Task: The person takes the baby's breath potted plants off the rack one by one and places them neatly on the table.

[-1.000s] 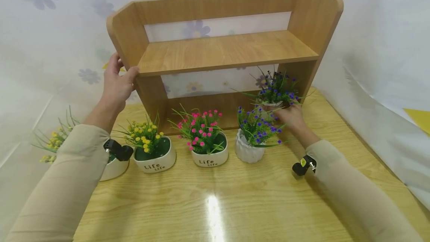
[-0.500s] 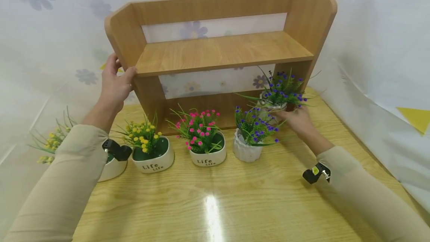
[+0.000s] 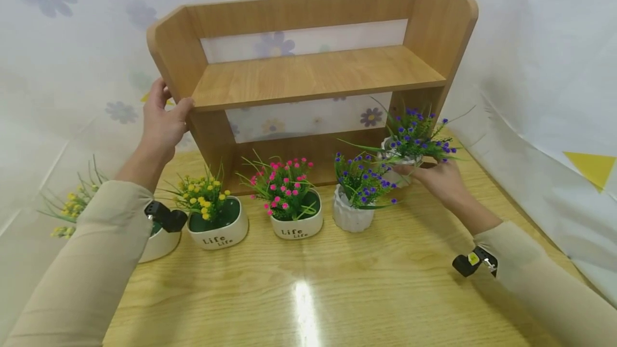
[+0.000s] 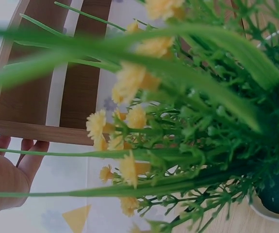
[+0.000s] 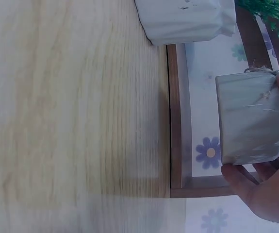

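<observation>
A two-tier wooden shelf (image 3: 313, 76) stands on the table. My left hand (image 3: 164, 122) grips its left side panel, with the thumb on the front edge. My right hand (image 3: 445, 183) holds a white pot of blue-purple flowers (image 3: 414, 135) by its upper part, off the table in front of the shelf's lower right end. In the right wrist view, the thumb and fingers lie round the raised white pot (image 5: 253, 119). Just left of it in the head view, another white pot with blue-purple flowers (image 3: 353, 216) stands on the table.
A pink-flowered planter (image 3: 296, 224) and a yellow-flowered planter (image 3: 219, 232) stand in front of the shelf. Another yellow-flowered planter (image 3: 161, 245) is partly hidden behind my left sleeve. White flower-patterned sheeting (image 3: 530, 68) hangs behind and beside the table (image 3: 376, 288).
My right hand has moved right and a little towards me, bringing the potted plant out from the shelf's lower right end. My left hand keeps its grip on the side panel.
</observation>
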`<state>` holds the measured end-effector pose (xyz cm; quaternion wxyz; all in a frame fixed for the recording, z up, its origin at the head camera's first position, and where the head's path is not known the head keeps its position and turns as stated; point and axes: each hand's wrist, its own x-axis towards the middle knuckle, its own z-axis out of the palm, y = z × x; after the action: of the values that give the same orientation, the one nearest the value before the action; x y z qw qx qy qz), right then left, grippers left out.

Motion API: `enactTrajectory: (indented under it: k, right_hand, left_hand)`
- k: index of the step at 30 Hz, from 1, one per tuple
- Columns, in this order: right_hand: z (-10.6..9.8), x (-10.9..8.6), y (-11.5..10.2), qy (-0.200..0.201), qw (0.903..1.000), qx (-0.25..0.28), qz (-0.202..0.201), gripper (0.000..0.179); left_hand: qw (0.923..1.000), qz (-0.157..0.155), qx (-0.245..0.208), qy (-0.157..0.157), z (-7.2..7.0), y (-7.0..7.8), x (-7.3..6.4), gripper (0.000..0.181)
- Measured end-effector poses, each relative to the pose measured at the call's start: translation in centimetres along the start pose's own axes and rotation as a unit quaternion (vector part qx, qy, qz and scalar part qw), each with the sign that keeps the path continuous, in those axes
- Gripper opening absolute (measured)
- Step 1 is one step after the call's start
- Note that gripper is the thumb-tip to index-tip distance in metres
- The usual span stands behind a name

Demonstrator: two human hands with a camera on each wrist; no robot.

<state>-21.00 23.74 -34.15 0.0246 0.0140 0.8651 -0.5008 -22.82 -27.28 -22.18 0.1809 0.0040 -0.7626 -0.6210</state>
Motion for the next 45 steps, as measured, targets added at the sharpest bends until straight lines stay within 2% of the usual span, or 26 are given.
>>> enactTrajectory:
  k: [4,12,18,22,26,36,45]
  right_hand:
    - [-0.7,-0.6,0.3,0.001,0.9999,0.002,-0.015,0.105]
    - [-2.0,-1.5,0.9,0.039,0.9980,-0.001,-0.050,0.082]
    - [-2.6,-1.8,1.2,0.044,0.9959,0.001,-0.079,0.078]
    - [-2.9,-1.7,1.4,0.045,0.9880,0.049,-0.139,0.078]
    - [-3.3,-1.8,1.9,0.048,0.9811,0.051,-0.180,0.082]
    - [-4.6,-3.0,3.0,0.065,0.9870,0.007,-0.147,0.083]
    - [-5.1,-3.3,5.2,0.067,0.9854,-0.006,-0.156,0.078]
  left_hand:
    - [1.0000,-0.002,0.000,-0.002,0.0,0.0,0.0,0.057]
    - [0.9999,-0.008,0.008,-0.004,-0.1,0.1,0.1,0.058]
    - [0.9998,-0.013,0.016,-0.002,-0.3,0.0,0.1,0.058]
    - [0.9998,-0.013,0.011,-0.002,-0.2,-0.2,0.2,0.058]
    - [0.9999,-0.013,0.008,-0.003,-0.2,-0.2,0.3,0.059]
    - [0.9999,-0.014,0.008,0.000,-0.1,0.0,0.6,0.059]
    - [0.9999,-0.011,0.005,-0.002,0.0,-0.3,0.5,0.058]
